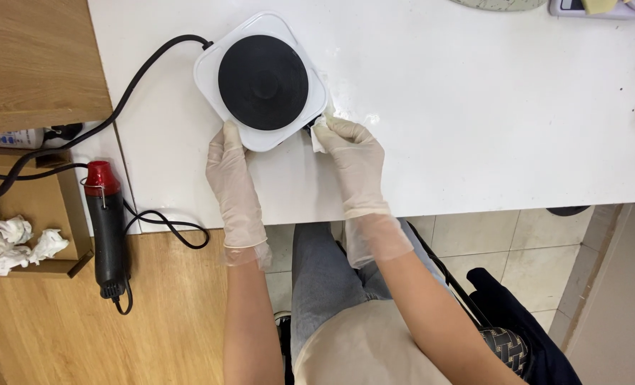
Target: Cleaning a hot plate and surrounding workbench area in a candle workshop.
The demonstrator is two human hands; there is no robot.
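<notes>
White desk [474, 128] over pale floor tiles, carrying a small white hotplate [260, 80] with a black round top near the near edge, cord trailing off toward the left edge. Left hand [230, 178] flat, fingers extended, grip open against the hotplate's near-left side, apparently to steady it. Right hand [353, 160] gloved too, grip pinched shut on a white wipe [319, 134] pressed at the near-right corner, wrist bent inward.

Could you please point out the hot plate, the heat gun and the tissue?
hot plate [263, 81], head view, centre of black disc.
heat gun [108, 235], head view, black body.
tissue [318, 137], head view, white wad at right fingertips.
</notes>
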